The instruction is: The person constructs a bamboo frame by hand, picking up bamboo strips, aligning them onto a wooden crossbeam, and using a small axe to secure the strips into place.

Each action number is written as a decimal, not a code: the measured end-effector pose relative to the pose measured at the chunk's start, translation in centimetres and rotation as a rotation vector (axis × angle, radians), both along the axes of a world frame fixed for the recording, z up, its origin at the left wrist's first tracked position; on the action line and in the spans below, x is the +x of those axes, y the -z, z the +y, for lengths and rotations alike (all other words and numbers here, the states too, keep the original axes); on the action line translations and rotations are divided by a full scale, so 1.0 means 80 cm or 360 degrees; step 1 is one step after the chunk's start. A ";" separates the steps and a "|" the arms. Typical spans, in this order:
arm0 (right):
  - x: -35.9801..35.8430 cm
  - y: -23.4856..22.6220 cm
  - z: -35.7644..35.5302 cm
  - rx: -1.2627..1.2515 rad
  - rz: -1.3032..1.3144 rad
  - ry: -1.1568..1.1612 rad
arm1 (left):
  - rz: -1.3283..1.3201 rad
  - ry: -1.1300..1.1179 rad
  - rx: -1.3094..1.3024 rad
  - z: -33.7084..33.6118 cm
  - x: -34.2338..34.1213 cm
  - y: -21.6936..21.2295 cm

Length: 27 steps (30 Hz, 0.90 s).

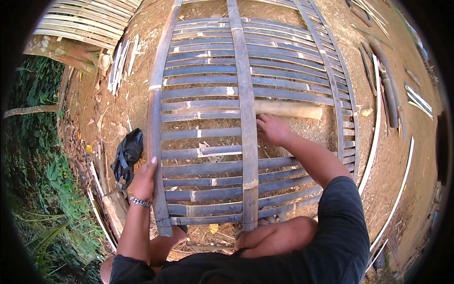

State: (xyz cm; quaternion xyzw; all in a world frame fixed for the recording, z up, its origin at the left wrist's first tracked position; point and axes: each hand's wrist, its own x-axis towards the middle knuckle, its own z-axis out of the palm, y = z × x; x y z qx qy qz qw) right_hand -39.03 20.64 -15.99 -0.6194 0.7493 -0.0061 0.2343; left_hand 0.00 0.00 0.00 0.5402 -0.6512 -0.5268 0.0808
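Observation:
A large frame of dark split bamboo lies before me, with cross slats (201, 168) running between long rails. My left hand (144, 182) is at the near end of the left bamboo rail (155, 125), thumb against its edge and fingers mostly hidden. Beside the middle bamboo rail (246, 111), my right hand (273, 129) has its fingers bent in at the rail's right edge. What those fingers hold, if anything, is hidden. Right of the middle rail there is a wide gap around my right hand, while slats show on the left side. A thick pale bamboo pole (293, 109) lies under the frame.
A black plastic bag (127, 156) lies left of the frame, near a cut log (116, 208). Pale bamboo strips (373, 128) and a dark bamboo pole (387, 87) rest on the soil at right. Another slatted panel (87, 21) stands far left, above green plants (52, 180).

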 end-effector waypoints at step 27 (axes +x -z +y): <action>-0.126 0.021 0.025 -0.0385 -0.0004 0.2381 | 0.0107 -0.0193 0.0124 0.012 -0.013 -0.018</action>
